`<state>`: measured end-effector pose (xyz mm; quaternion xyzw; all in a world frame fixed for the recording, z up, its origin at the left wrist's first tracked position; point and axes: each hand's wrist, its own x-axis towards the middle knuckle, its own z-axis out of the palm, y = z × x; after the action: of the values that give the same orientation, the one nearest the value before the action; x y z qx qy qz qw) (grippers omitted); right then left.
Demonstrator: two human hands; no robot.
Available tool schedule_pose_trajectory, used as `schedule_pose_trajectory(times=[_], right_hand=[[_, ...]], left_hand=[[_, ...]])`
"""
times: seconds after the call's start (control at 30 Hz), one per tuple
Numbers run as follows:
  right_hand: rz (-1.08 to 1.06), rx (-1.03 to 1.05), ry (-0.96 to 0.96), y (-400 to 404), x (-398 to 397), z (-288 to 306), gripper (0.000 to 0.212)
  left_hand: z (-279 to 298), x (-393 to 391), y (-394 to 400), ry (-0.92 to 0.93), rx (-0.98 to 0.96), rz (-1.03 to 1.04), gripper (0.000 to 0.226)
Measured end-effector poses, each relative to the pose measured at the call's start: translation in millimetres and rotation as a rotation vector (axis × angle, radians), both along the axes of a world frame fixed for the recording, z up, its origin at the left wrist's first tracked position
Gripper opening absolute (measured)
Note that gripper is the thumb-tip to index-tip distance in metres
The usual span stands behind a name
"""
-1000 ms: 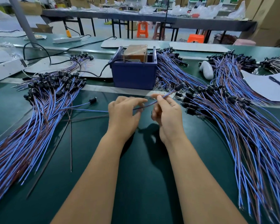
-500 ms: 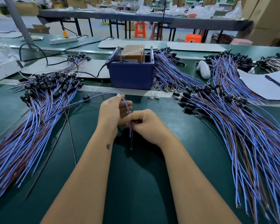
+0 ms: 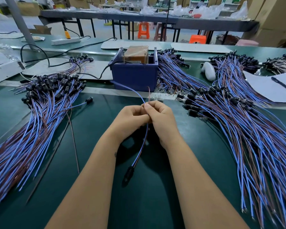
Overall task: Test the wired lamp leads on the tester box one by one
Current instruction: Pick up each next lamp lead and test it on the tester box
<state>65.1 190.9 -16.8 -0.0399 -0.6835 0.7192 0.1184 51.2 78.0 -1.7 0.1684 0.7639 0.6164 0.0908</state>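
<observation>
Your left hand [image 3: 130,119] and right hand [image 3: 160,117] met knuckle to knuckle over the dark green surface [image 3: 155,204], both with fingers curled in a closed grip on 1 lamp lead [image 3: 143,144], pinching its wires where the 2 hands touched. Above your fingers the lead split: its blue wire [image 3: 130,90] arced up and left toward the front of the tester box [image 3: 134,76], and its brown wire [image 3: 149,94] stood nearly upright, its tip just short of the box's front wall. Neither bare end touched the box's contacts as far as could be seen. Below your hands the paired wires hung down between your forearms to the black lamp holder [image 3: 128,175], which lay low over the surface near your left forearm. The blue tester box sat straight ahead at the far edge of the green mat, with a brown block [image 3: 135,52] inside it and a black cable [image 3: 96,76] running off its left side. To your left a big bundle of leads [image 3: 31,123] fanned across the surface, black holders bunched at its far end, with 1 stray lead [image 3: 87,100] and a loose brown wire [image 3: 73,138] lying beside it. To your right a second pile of leads [image 3: 246,129] spread out the same way, its holders pointing toward the box. Farther right lay a sheet of paper [image 3: 271,86] with a pen [image 3: 282,84] on it, and a white object [image 3: 208,70] rested behind the right pile.
</observation>
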Motion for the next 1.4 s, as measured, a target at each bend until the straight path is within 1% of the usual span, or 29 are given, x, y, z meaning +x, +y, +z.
schedule_pose_trajectory(times=[0.1, 0.2, 0.3, 0.37, 0.47, 0.53, 0.6, 0.63, 0.73, 0.77, 0.9, 1.0, 1.13, 1.3, 1.4], right_hand=[[-0.016, -0.015, -0.005, -2, 1, 1, 0.012], [-0.027, 0.002, 0.008, -3, 2, 2, 0.014], [-0.081, 0.109, 0.039, 1, 1, 1, 0.014], [-0.071, 0.146, 0.038, 0, 0, 1, 0.016], [-0.008, 0.234, 0.040, -4, 0, 1, 0.015], [0.008, 0.362, 0.033, -7, -1, -1, 0.015], [-0.001, 0.473, 0.026, -7, -2, -3, 0.018], [-0.004, 0.484, 0.027, -6, -3, -4, 0.019], [-0.042, 0.463, 0.041, -6, -4, -4, 0.019], [-0.060, 0.434, 0.048, -7, -4, -4, 0.019], [-0.087, 0.188, 0.057, -8, -1, -1, 0.021], [-0.146, 0.197, 0.035, -6, -1, -1, 0.018], [-0.214, 0.148, 0.030, -1, 1, 0, 0.022], [-0.232, 0.035, 0.010, 0, 3, 2, 0.024], [-0.238, -0.027, 0.022, -1, 4, 5, 0.023]], left_hand=[[-1, -3, -2, 0.000, -0.016, 0.002, 0.019], [-4, -5, 1, -0.012, -0.001, 0.041, 0.021], [-8, -11, 2, -0.066, 0.143, 0.229, 0.025], [-12, -15, 1, -0.052, 0.195, 0.332, 0.025], [-19, -18, 2, -0.005, 0.166, 0.316, 0.021], [-22, -18, 3, 0.021, 0.109, 0.317, 0.021], [-23, -19, 6, 0.035, 0.044, 0.370, 0.022], [-23, -19, 7, 0.047, 0.004, 0.403, 0.023], [-23, -17, 12, 0.116, -0.141, 0.480, 0.028], [-22, -17, 13, 0.121, -0.156, 0.495, 0.030], [-22, -18, 12, 0.053, -0.053, 0.492, 0.029], [-23, -18, 12, 0.054, -0.029, 0.482, 0.027], [-22, -17, 11, 0.110, -0.058, 0.502, 0.029], [-21, -13, 13, 0.037, 0.094, 0.522, 0.027], [-21, -12, 12, 0.046, 0.091, 0.544, 0.027]])
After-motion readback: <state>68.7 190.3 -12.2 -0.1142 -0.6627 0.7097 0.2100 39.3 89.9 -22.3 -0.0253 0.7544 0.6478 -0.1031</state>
